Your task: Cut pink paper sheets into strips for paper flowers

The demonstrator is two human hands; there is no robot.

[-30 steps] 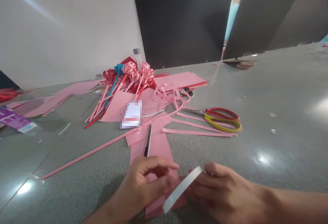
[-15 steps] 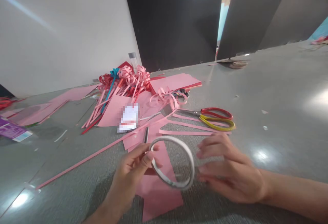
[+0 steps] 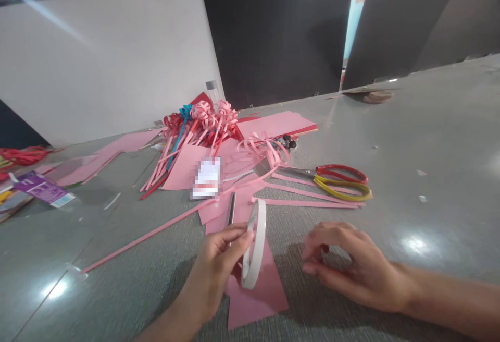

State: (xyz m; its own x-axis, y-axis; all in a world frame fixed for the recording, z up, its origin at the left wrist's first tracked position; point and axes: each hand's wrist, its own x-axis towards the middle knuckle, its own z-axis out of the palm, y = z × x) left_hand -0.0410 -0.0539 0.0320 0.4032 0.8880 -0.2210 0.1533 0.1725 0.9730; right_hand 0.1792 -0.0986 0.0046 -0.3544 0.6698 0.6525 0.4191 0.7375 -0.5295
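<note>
My left hand (image 3: pixel 221 264) grips a narrow roll of white tape (image 3: pixel 258 245) by its near left side, thumb and fingers pinching the ring. The roll stands on edge above a pink paper sheet (image 3: pixel 269 295), turned nearly side-on. To the right, my right hand (image 3: pixel 347 264) hovers apart from it, fingers curved and a gap between thumb and fingertips, with nothing visible in it. Beyond the hands lie scissors (image 3: pixel 341 181) with one red and one yellow handle, across several pink paper strips (image 3: pixel 308 203). Behind my left fingers is a dark pen-like stick (image 3: pixel 232 209).
Curled paper flowers (image 3: pixel 203 115) on stems are heaped at the back, beside stacked pink paper (image 3: pixel 279 124). A long pink strip (image 3: pixel 146 235) runs left across the grey surface. A purple packet (image 3: pixel 42 188) lies far left. White and black panels (image 3: pixel 277 34) stand behind.
The tape roll has turned from facing me to nearly edge-on in my left hand. My right hand has drawn slightly away from it. The view has shifted a little left.
</note>
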